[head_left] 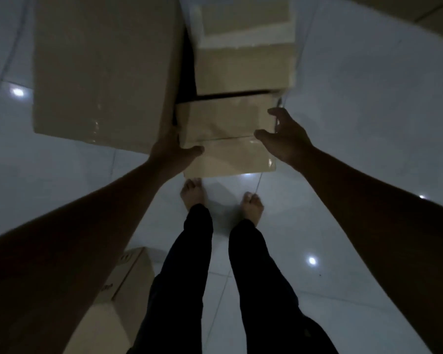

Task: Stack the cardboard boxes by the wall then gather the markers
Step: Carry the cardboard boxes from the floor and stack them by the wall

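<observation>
I look down on a dim room with a glossy tiled floor (356, 123), and I take the large cardboard box (105, 70) as my landmark. Just to its right stands a stack of smaller cardboard boxes (241, 72), stepped toward me, the nearest and lowest being the front box (228, 157). My left hand (172, 152) sits at the gap between the large box and the front box, thumb laid across the front box's top left corner and the fingers hidden behind the large box's edge, so I cannot tell how tightly it grips. My right hand (284, 136) is further right of the large box, at the right side of the stack, fingers spread and curled loosely; it hangs near the front box's right corner, and whether it touches the cardboard I cannot tell. Below the front box, two bare feet (193, 194) stand on the tiles, dark trousers (195, 264) above them. Well below the large box, at the lower left, another cardboard box (123, 284) shows partly behind my left forearm. Small light spots reflect on the floor. I see no markers.
</observation>
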